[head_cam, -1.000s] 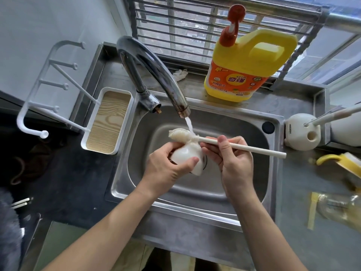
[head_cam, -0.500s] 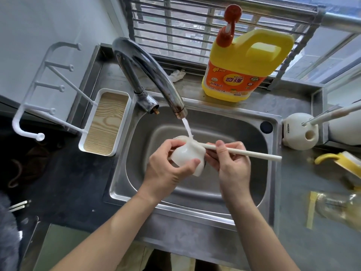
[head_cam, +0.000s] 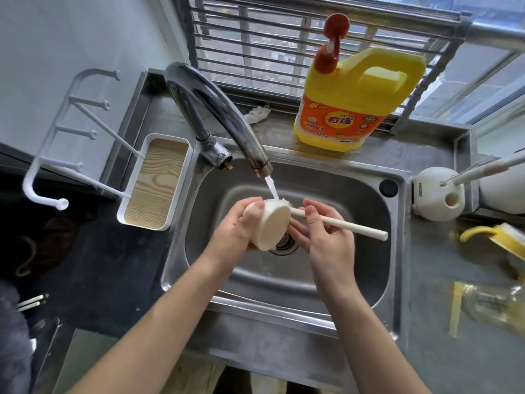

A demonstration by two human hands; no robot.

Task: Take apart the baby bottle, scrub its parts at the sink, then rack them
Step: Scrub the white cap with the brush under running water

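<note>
Over the steel sink, my left hand grips a small white bottle part, a cap-like cup with its flat end turned toward me. My right hand pinches the long white handle of a bottle brush. The brush head lies at the top rim of the part, mostly hidden behind it. A thin stream of water from the chrome tap falls onto that rim. The clear bottle body lies on the counter at the right, and a yellow collar sits above it.
A white drying rack with pegs and a wood-look tray stands left of the sink. A yellow detergent jug sits on the back ledge. A white brush holder is at the sink's right corner. The drain is below my hands.
The brush head, which stuck out to the left of the part a second ago, has been drawn back to its rim. My left hand has turned the part so its flat end faces me.
</note>
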